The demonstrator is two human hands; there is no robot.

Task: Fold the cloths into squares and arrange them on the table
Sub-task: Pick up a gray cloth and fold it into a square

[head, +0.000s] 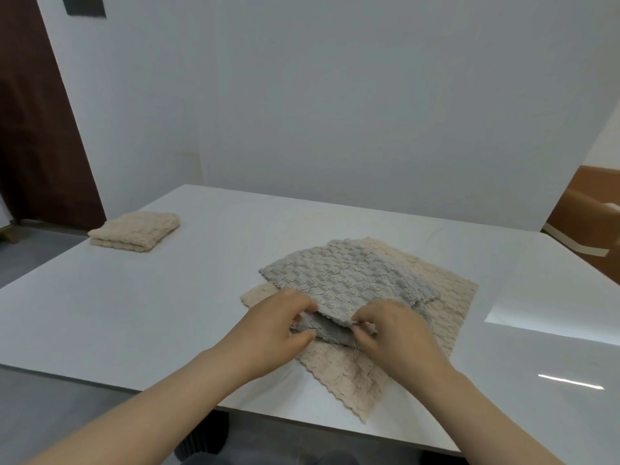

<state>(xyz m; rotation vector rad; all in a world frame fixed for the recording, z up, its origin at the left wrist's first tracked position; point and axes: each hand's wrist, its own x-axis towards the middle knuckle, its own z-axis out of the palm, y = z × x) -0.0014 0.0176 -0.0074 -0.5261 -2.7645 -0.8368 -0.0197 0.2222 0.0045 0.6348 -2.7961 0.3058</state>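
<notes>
Left hand (278, 322), right hand (389, 330) close together, fingers curled, both pinching near hem of grey cloth (339, 280). White worktop (134, 313) beneath. Beige cloth (446, 307) spread flat under grey cloth, centre-right. Folded beige cloth (134, 231) far left, well apart.

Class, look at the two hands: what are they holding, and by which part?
Both the left hand and right hand pinch the grey cloth at its near edge.

A bare, plain indoor room, with nothing to mark it as kitchen, shop or lab: a glossy white worktop (134, 313) under the fingers (298, 302), blank white walls (335, 112) beyond them, a dark brown door (40, 146) and grey floor (30, 256) far to their left.
</notes>
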